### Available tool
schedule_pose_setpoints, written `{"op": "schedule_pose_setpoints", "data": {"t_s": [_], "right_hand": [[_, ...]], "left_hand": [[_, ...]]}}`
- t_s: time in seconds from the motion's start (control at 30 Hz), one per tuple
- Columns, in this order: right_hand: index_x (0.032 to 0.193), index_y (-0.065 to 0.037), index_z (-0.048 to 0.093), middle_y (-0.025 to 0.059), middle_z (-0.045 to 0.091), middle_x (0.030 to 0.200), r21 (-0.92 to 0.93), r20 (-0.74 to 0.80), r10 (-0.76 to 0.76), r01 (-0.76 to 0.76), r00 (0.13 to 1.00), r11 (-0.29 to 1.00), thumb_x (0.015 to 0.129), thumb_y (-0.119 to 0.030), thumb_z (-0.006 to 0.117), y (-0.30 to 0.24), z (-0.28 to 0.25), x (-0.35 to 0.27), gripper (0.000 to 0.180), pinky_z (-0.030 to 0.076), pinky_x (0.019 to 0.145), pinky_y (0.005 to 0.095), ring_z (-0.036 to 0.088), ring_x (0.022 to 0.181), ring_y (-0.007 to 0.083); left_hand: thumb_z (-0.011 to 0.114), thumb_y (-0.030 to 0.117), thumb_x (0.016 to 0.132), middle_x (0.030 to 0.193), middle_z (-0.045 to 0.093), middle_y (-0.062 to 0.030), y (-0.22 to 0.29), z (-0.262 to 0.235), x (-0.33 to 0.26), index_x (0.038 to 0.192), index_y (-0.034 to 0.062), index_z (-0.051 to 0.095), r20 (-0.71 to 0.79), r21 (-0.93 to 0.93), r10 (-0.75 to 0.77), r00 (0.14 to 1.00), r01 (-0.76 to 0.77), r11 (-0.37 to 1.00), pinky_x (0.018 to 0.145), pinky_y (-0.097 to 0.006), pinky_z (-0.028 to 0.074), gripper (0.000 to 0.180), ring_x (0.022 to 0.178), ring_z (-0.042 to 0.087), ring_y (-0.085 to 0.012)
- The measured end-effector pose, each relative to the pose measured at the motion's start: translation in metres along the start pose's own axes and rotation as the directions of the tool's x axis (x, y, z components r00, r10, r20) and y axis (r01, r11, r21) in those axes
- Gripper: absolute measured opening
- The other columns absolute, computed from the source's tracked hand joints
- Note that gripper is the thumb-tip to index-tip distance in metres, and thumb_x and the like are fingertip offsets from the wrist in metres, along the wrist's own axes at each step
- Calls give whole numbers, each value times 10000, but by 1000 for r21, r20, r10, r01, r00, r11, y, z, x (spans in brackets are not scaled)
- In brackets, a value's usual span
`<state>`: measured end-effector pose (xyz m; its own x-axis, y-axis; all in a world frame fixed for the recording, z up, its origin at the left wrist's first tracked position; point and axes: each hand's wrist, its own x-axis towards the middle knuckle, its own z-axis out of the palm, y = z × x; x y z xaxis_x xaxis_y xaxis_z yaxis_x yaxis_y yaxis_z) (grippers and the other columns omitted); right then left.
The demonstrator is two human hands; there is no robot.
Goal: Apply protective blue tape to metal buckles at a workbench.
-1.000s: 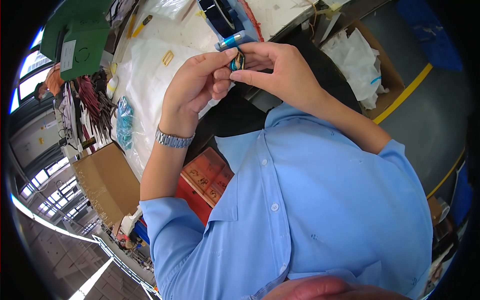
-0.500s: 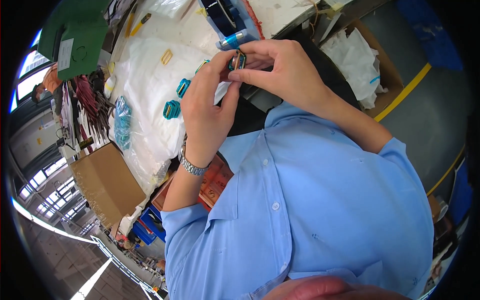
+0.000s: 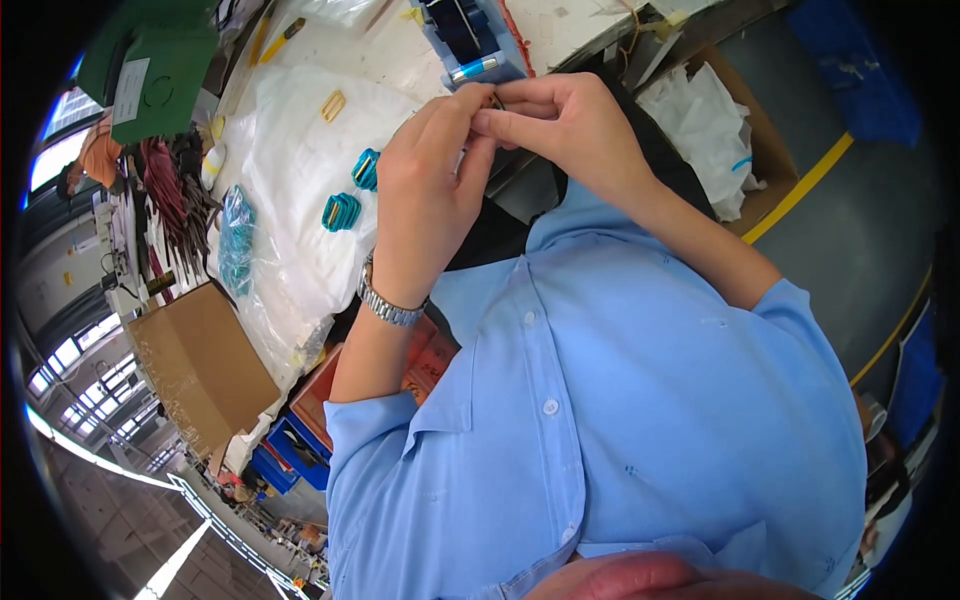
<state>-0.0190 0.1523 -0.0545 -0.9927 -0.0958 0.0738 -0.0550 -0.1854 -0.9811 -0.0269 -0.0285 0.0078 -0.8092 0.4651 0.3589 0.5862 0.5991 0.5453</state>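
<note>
My left hand (image 3: pixel 425 165) and my right hand (image 3: pixel 572 125) meet fingertip to fingertip above the table's near edge. Both are closed on a small buckle (image 3: pixel 498 101), of which only a dark sliver shows between the fingers. Just beyond them stands a blue-grey tape dispenser (image 3: pixel 506 62), with a strip of blue tape (image 3: pixel 474 68) across its front. Left of my left hand lie one teal-wrapped buckle stack (image 3: pixel 341 212) and another such stack (image 3: pixel 366 170), partly covered by that hand. A bare gold rectangular buckle (image 3: pixel 332 106) lies farther off on the white sheet.
White plastic sheeting (image 3: pixel 290 150) covers the worktable, with a bag of teal pieces (image 3: pixel 237 240) on it. A yellow cutter (image 3: pixel 284 41) lies at the back. A cardboard box (image 3: pixel 205 365) stands left, and a carton with white wrapping (image 3: pixel 700 135) stands right.
The buckle, with its teal edge plainly seen before, is now almost hidden as my fingers have closed together around it. My hands have shifted slightly, and the view has moved a little.
</note>
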Motion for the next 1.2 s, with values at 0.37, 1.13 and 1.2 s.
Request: {"op": "schedule_pose_setpoints", "data": {"t_s": [0.37, 1.13, 1.2], "right_hand": [[1300, 49, 739, 73, 802, 1062, -45, 305, 263, -262, 915, 964, 1105, -178, 670, -8, -13, -37, 307, 607, 874, 274, 756, 956, 114], [1439, 4, 659, 92, 804, 1017, -277, 394, 204, -96, 896, 956, 1053, -126, 704, -8, 70, -22, 410, 581, 775, 278, 742, 862, 127], [1467, -2, 639, 94, 800, 1024, -367, 425, 237, -73, 873, 927, 1046, -120, 708, -3, 68, -20, 442, 584, 790, 275, 740, 874, 130]], "left_hand": [[812, -51, 903, 1136, 767, -99, 8, 21, -82, 1324, -17, 724, 25, -512, -403, 915, 358, 781, 829, -268, 608, 432, 896, 766, -143], [812, 17, 881, 1149, 799, -107, -51, -77, -130, 1214, 37, 779, -407, -4, -311, 859, 339, 941, 959, -345, 569, 335, 1055, 748, -234], [815, 43, 879, 1160, 797, -119, -80, -91, -136, 1197, 33, 776, -409, 38, -313, 857, 359, 933, 960, -375, 570, 320, 1064, 742, -279]]}}
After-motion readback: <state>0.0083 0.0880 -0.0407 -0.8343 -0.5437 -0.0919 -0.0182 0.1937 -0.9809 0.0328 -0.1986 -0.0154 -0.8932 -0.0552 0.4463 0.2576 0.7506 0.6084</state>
